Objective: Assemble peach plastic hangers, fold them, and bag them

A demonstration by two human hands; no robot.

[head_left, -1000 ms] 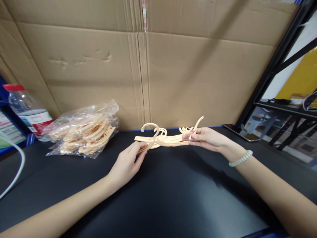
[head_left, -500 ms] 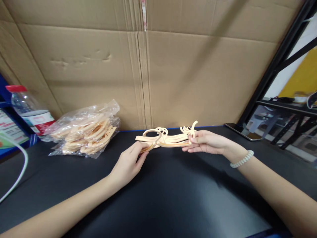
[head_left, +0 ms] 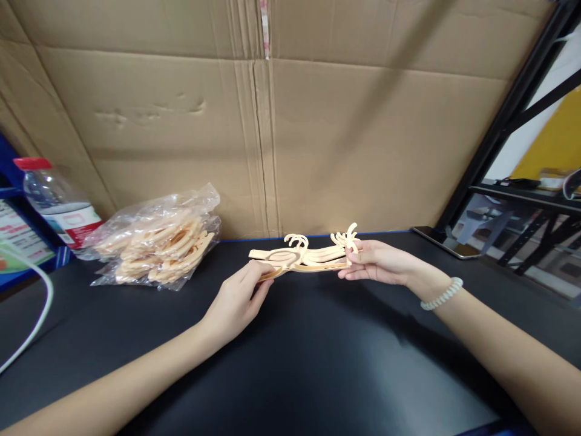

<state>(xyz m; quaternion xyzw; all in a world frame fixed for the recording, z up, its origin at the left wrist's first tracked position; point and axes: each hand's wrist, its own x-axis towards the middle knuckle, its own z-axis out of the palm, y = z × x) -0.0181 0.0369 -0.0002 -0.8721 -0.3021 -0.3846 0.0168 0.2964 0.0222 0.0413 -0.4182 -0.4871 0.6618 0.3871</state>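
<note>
A cream plastic clothes hanger (head_left: 313, 267) is stretched between my two hands just above the black table. My left hand (head_left: 236, 297) pinches its left end between thumb and fingers. At the other end, my right hand (head_left: 379, 260) grips the hanger near a curved piece that sticks up by the thumb. The hanger's round hook now lies low, tipped back nearly flat. Close behind it rests a pile of similar cream hangers (head_left: 320, 254), their hooks curling up at the back. Where the held hanger overlaps the pile, I cannot tell whether they touch.
On the left, a clear plastic bag (head_left: 158, 242) full of cream hangers lies beside a red-capped bottle (head_left: 68, 206). A white cable (head_left: 43, 315) curves at the left edge. Cardboard (head_left: 363, 133) stands behind; a phone-like dark slab (head_left: 445, 242) lies at the back right.
The held hanger has tipped, so its hook has dropped from standing up to nearly flat. Both hands keep their hold in almost the same place.
</note>
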